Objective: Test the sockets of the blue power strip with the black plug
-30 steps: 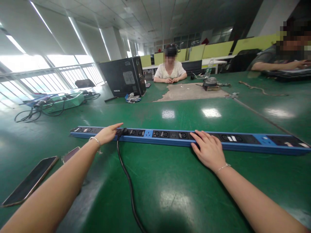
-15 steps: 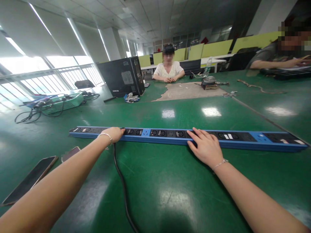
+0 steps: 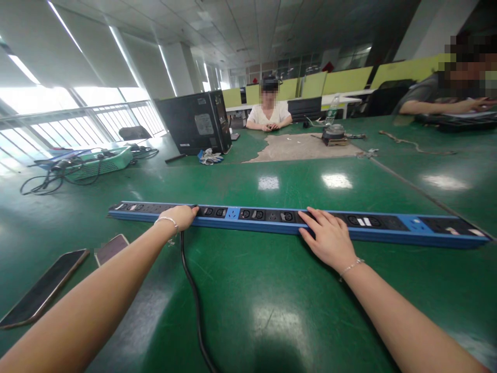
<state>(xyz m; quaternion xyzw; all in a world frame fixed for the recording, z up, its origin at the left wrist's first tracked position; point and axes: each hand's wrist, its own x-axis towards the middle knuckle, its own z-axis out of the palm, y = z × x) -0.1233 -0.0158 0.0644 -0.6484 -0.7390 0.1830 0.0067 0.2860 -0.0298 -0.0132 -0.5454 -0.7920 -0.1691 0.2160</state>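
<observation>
A long blue and black power strip [image 3: 248,225] lies across the green table. My left hand [image 3: 180,216] is closed at its left-centre part, round a black plug end whose shape is mostly hidden. From below that hand a black cable [image 3: 193,290] runs down toward the front edge of the view. My right hand [image 3: 327,234] rests on the strip right of its middle, fingers spread over the sockets and thumb near the front side.
Two phones, one dark [image 3: 44,287] and one smaller [image 3: 112,248], lie at the left. Farther back are a green basket [image 3: 101,165] with cables, a computer case [image 3: 194,124], gloves [image 3: 210,157] and a bottle [image 3: 332,110]. Two people sit across the table.
The view has shifted slightly, and the strip's right end sits a little lower. Both hands keep their places on the strip.
</observation>
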